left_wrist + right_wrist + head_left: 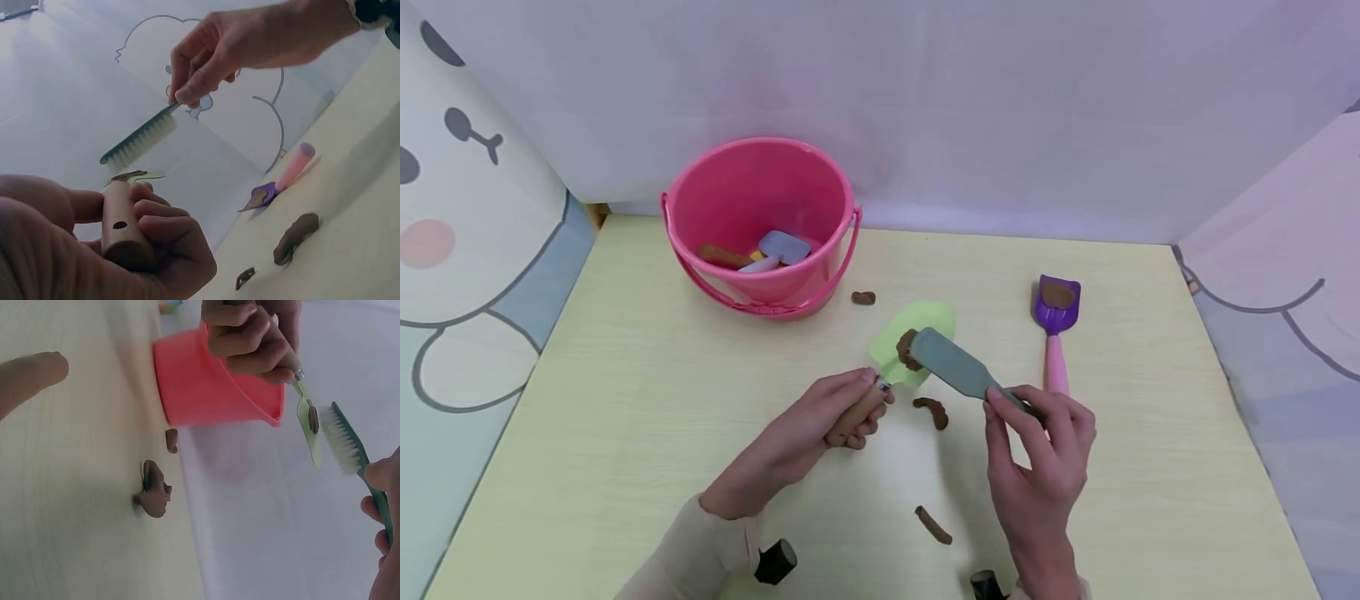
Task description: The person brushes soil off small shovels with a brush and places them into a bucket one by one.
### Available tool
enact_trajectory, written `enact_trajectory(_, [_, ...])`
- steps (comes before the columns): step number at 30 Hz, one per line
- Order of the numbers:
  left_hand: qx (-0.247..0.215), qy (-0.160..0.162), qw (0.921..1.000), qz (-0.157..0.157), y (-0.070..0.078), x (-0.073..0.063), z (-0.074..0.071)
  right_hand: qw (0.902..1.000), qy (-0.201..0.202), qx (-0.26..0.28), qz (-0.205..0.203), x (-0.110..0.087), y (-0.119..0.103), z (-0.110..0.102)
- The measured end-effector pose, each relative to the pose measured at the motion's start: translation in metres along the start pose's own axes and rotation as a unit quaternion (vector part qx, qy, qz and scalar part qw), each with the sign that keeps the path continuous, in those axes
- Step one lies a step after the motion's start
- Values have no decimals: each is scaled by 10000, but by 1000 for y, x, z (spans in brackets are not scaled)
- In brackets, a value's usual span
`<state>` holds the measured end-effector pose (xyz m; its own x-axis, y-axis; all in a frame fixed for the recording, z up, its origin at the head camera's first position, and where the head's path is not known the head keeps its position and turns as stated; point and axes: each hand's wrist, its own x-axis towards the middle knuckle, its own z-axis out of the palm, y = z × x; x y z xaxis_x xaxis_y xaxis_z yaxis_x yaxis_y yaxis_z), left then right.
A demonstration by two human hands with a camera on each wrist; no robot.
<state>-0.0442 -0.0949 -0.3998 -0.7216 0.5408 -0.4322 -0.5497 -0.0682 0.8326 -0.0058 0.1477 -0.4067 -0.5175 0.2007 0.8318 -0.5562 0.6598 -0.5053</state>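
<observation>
Green trowel (927, 317), gripped by the left hand (818, 415), likely lies level to support the brown lump (907, 349); the right hand (1047, 462) pinches a brush (953, 365), its contact unclear.

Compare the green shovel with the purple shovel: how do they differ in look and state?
The green shovel has a brown handle; the purple shovel has a pink handle. The left hand holds the green shovel above the table, whereas the purple shovel lies on it. Both carry a brown piece on the blade.
</observation>
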Motion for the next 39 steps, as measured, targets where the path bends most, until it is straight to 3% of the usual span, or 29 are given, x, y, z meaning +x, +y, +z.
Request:
enact_trajectory(3, [-758, -336, 9961, -292, -1, 0, 3, 9999, -125, -25, -49, -2, 2, 0])
enact_trajectory(6, [-1458, -550, 9858, -619, -2, 0, 8, 9997, -238, -23, -78, -4, 4, 0])
enact_trajectory(12, [-2147, -628, 9689, -1056, -5, 0, 16, 9982, -520, 31, -289, -5, 6, -1])
enact_trajectory(24, [-2603, -805, 9551, -1159, -13, 0, 23, 9952, -866, -124, -430, -8, 15, -2])
enact_trajectory(39, [-2477, -587, 9606, -1119, -14, 0, 24, 9967, -770, -222, -139, -15, 18, 5])
